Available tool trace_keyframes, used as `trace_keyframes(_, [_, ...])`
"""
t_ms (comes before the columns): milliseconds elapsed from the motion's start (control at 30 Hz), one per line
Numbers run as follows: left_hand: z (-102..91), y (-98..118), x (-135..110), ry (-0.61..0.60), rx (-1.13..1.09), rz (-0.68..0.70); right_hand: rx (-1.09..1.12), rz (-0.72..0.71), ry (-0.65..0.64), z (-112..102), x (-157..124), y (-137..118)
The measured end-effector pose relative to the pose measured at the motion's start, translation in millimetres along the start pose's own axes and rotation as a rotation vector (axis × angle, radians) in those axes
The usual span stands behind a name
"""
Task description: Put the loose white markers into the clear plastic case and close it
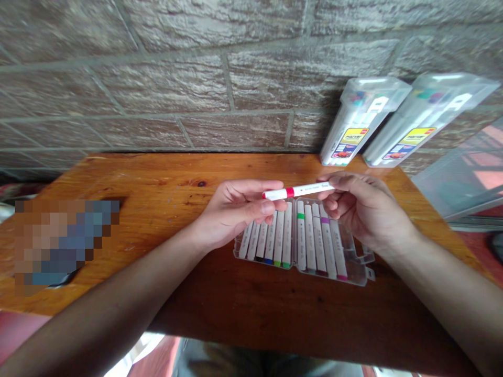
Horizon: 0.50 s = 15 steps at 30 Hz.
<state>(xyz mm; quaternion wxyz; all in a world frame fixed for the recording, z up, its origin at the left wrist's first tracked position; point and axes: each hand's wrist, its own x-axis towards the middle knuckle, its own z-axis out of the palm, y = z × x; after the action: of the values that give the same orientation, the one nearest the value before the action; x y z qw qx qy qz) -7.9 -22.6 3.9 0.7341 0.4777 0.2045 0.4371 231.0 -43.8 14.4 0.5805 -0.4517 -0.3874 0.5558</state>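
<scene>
A white marker (310,189) with a red band and red tip at its left end is held nearly level above the marker case. The fingers of my right hand (361,204) pinch its right end. My left hand (239,209) is curled around the red end, with the thumb below it and the index finger above. Under both hands lies an open clear plastic case (293,264), its two halves flat on the table. Several white markers (310,241) with coloured bands or ends sit side by side in it. My left hand hides the upper ends of some of them.
Two clear cases of markers (348,123) (426,120) stand upright against the stone-patterned wall (188,78) at the back right. A pixelated, dark-edged object (66,246) lies at the left of the wooden table (165,180). The table's front edge is near my lap.
</scene>
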Motion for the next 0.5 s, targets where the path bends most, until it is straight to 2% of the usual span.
trace_keyframes(500, [-1.4, 0.6, 0.5, 0.061, -0.018, -0.022, -0.017, -0.016, 0.002, 0.3, -0.4, -0.9])
